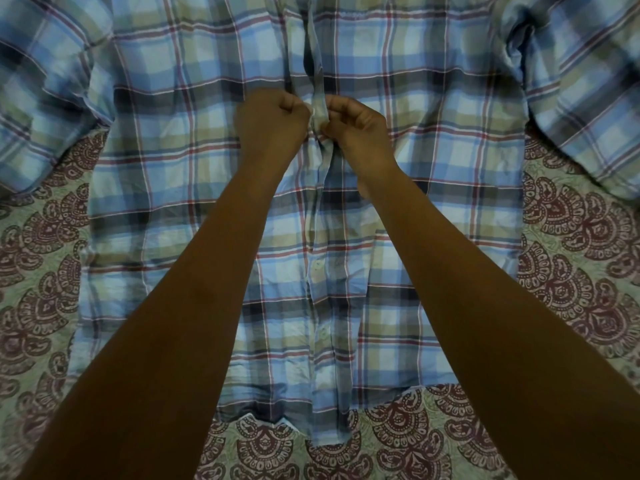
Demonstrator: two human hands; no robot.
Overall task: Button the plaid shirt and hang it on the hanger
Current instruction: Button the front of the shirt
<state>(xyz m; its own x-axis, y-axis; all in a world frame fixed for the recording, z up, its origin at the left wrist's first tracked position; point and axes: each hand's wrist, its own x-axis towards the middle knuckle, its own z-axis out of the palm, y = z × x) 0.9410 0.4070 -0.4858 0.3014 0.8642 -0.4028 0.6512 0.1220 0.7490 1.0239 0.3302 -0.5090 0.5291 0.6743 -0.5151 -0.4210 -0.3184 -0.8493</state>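
Where the hands meet: on the front strip (320, 98) of the shirt (180, 202), a little past its middle, the two hands almost touching.
Left hand (273, 124): knuckles up, fingers curled under, pinching a pale edge of cloth at the strip.
Right hand (356, 128): fingers curled, thumb and fingertips pinching the strip from its other side; the button or hole between the hands is hidden.
Forearms (194, 289): both bare, reaching out from the near corners and converging over the shirt body, covering part of the lower front.
Shirt, place: spread flat, front up, on a bedspread (38, 306).
Shirt, direction: long axis runs straight away from the person; hem (332, 434) nearest, upper part cut off at the far edge of view.
Sleeves: left sleeve (45, 81) and right sleeve (581, 81) lie out to the sides, creased.
Buttons (317, 265): two pale ones show on the strip between hands and hem, front closed there.
Front beyond the hands: edges parted, a dark gap between them.
Bedspread: green with dark red paisley print, showing along both sides and below the hem.
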